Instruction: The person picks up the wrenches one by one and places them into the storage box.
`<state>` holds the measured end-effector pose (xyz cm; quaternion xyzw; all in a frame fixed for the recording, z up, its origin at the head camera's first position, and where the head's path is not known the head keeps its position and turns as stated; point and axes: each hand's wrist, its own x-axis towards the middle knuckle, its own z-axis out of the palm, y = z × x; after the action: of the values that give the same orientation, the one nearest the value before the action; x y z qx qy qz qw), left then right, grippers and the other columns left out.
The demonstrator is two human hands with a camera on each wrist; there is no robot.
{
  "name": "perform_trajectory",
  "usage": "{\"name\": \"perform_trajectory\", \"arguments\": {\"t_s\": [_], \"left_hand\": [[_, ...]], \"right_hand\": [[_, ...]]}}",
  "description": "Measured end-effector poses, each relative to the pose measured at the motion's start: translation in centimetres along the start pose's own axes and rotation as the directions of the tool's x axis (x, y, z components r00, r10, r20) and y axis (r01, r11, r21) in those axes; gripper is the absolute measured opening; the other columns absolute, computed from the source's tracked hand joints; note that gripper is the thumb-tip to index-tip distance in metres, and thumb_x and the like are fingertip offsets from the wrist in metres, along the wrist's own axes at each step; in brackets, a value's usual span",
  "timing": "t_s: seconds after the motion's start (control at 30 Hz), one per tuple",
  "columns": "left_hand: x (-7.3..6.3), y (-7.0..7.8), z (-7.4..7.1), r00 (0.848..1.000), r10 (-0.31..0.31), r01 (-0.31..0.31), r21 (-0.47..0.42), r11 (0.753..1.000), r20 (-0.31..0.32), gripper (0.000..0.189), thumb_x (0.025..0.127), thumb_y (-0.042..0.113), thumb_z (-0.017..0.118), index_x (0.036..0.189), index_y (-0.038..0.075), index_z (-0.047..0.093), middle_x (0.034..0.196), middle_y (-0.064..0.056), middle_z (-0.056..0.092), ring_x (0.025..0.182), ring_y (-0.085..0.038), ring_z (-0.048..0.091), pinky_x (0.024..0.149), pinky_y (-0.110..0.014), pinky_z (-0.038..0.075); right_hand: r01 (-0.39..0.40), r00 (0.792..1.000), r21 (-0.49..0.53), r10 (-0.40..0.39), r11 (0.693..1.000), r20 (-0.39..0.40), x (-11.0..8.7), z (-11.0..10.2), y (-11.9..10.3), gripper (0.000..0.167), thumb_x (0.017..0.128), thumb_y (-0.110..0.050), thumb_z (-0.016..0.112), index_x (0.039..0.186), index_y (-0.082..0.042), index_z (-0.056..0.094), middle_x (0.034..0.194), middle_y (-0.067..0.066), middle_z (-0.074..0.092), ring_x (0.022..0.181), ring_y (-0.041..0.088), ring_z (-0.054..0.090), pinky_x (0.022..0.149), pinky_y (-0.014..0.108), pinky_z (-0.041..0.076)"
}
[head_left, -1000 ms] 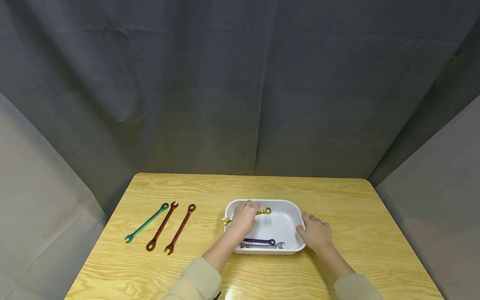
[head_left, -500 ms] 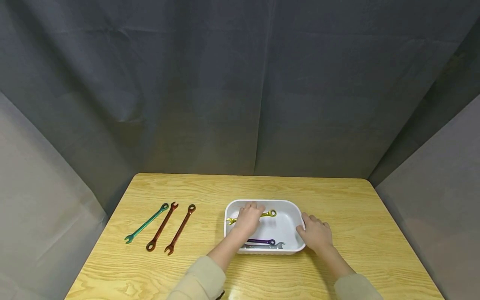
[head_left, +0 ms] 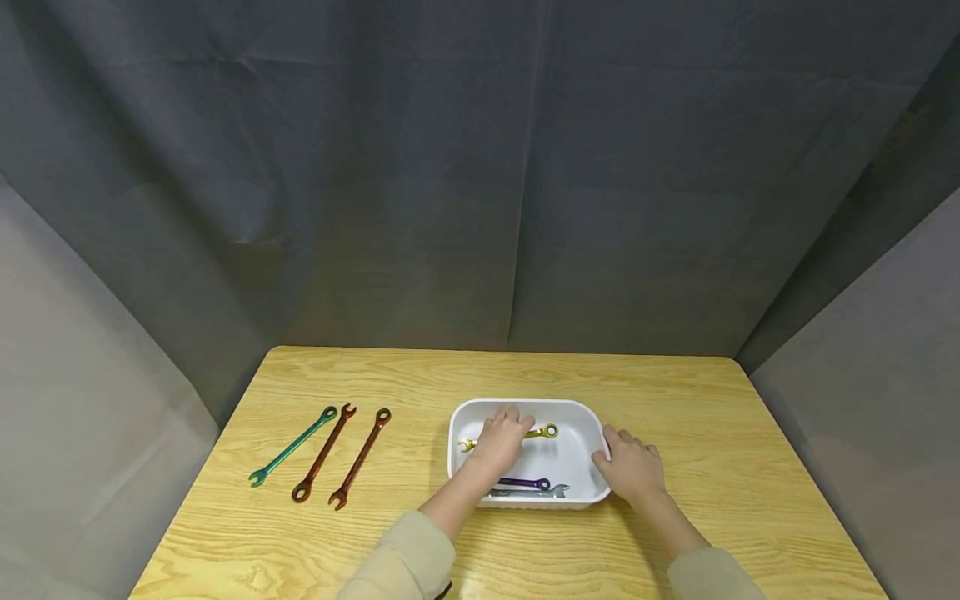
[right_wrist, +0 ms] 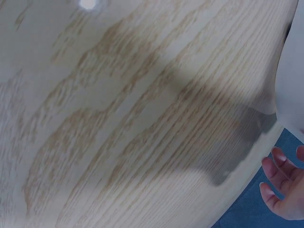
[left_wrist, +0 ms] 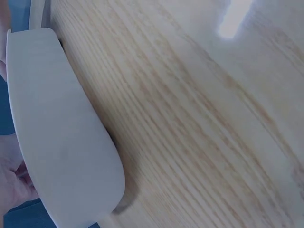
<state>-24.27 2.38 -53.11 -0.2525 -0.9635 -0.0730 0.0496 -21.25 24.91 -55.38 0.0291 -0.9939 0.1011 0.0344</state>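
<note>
My left hand (head_left: 501, 443) reaches into the white tray (head_left: 568, 407) and holds a yellow combination wrench (head_left: 542, 432) by its middle. The hand covers that middle; the ring end and the open end stick out on either side. Nearer the front wall lie a purple wrench (head_left: 525, 483) and a silver wrench (head_left: 536, 493), their left parts hidden by my left arm. My right hand (head_left: 633, 468) grips the tray's right end, thumb over the rim. In the right wrist view, that hand's fingers (right_wrist: 273, 175) are loosely bent beside the tray wall (right_wrist: 290, 90).
On the wooden table (head_left: 405, 379), left of the tray, lie a green wrench (head_left: 294, 446) and two reddish-brown wrenches, one (head_left: 325, 454) close beside the green and another (head_left: 360, 461) farther right. A dark cloth (head_left: 480, 250) hangs behind the table.
My left hand has moved right and a little toward me with the yellow wrench, whose open end has passed from over the rim to inside the tray. My right hand stays put.
</note>
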Motion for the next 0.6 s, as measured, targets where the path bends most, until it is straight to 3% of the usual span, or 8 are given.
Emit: {"name": "perform_trajectory", "arguments": {"t_s": [0.6], "left_hand": [[-0.3,-0.1,1.8,0.998,0.057,-0.057,-0.021,0.998,-0.008,0.039,0.076,0.012,0.068,0.113,0.02,0.059,0.098,-0.003,0.057,0.089,-0.018,0.052,0.075,-0.031,0.049]], "right_hand": [[0.005,1.0,-0.002,-0.005,1.0,-0.004,0.1,0.0,0.0,0.036,0.083,-0.032,0.052,0.107,-0.005,0.053,0.092,0.015,0.059,0.086,0.036,0.058,0.075,0.055,0.041]]}}
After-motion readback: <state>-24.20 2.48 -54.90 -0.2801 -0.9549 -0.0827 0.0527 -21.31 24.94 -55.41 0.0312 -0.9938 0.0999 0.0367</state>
